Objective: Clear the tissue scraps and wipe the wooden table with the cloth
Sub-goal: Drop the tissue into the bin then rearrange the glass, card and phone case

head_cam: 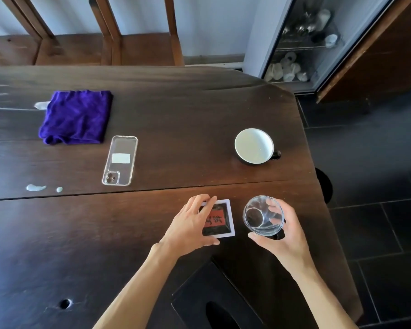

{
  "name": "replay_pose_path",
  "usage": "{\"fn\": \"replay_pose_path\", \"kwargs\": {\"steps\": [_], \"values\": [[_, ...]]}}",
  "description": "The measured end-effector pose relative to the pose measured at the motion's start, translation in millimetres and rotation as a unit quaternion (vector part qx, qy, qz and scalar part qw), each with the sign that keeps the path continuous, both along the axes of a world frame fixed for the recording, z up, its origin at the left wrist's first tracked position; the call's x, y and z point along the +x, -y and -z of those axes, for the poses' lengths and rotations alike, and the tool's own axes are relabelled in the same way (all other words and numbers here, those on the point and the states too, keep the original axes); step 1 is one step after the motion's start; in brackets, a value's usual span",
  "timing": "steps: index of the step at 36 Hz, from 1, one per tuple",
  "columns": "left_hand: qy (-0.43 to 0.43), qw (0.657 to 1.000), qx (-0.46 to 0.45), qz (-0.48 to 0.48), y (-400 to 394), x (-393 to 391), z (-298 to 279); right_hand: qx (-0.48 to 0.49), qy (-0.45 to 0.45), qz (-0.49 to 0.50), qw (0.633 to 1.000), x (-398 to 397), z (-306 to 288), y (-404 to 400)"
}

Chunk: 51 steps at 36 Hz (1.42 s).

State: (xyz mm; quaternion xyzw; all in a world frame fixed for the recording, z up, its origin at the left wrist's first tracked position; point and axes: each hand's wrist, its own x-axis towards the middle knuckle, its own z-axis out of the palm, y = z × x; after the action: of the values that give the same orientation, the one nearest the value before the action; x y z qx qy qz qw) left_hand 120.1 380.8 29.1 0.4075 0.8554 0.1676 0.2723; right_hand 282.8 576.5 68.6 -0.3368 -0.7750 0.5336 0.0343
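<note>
Nearest us at six o'clock a black box (214, 302) with an oval slot sits on the dark wooden table (81, 245). Just beyond, our left hand (190, 224) lies spread over a white-edged square coaster (221, 219), fingers and thumb pinching its edges, while our right hand (280, 231) grips a clear glass (262, 216) just beside it at three o'clock. At nine o'clock from the hands, two small pale tissue scraps (36, 187) lie by the plank seam. Farther on, a clear phone case (120, 160) lies at eleven o'clock and a white-lined cup (254, 146) at one o'clock. The folded purple cloth (76, 116) rests farther at eleven, another scrap (41, 105) touching its left edge. Beyond the table stand wooden chairs (109, 32), a glass-fronted cabinet (306, 43) and dark floor tiles (370, 210).
</note>
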Motion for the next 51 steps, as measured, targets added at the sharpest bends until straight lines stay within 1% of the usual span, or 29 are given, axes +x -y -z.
{"fn": "replay_pose_path", "kwargs": {"steps": [4,7,11,14,18,21,23,26,29,34,37,41,47,51], "values": [[0.007,1.000,-0.007,-0.006,1,0,-3,-0.002,0.016,-0.006,1.000,1,-1,1],[0.014,0.999,0.015,-0.025,6,0,-3,-0.011,0.033,-0.017,0.999,6,-1,-4],[-0.007,0.995,0.057,-0.080,16,-7,-14,-0.001,0.037,-0.032,0.999,16,-4,-21],[-0.033,0.985,0.084,-0.146,29,-17,-25,0.008,0.022,-0.034,0.999,22,-16,-35],[-0.087,0.959,0.102,-0.252,48,-32,-37,0.018,-0.018,-0.033,0.999,16,-40,-53],[-0.128,0.928,0.096,-0.336,59,-43,-44,0.009,-0.063,-0.023,0.998,-3,-60,-57],[-0.153,0.910,0.084,-0.375,67,-50,-47,0.018,-0.075,-0.035,0.996,-23,-72,-51],[-0.166,0.885,0.074,-0.429,79,-63,-49,0.044,-0.063,-0.063,0.995,-56,-81,-38],[-0.156,0.866,0.054,-0.471,92,-79,-52,0.043,-0.040,-0.101,0.993,-91,-76,-18],[-0.129,0.851,0.019,-0.509,108,-105,-45,0.065,-0.033,-0.189,0.979,-144,-50,28],[-0.106,0.848,-0.002,-0.519,108,-117,-35,0.078,-0.009,-0.223,0.972,-167,-29,48],[-0.104,0.858,-0.039,-0.502,103,-134,-19,0.074,0.003,-0.227,0.971,-186,-10,66],[-0.156,0.864,-0.073,-0.474,96,-155,-1,0.084,0.028,-0.228,0.970,-202,9,77],[-0.139,0.861,-0.078,-0.483,94,-165,-1,0.085,0.035,-0.224,0.970,-204,15,75]]}}
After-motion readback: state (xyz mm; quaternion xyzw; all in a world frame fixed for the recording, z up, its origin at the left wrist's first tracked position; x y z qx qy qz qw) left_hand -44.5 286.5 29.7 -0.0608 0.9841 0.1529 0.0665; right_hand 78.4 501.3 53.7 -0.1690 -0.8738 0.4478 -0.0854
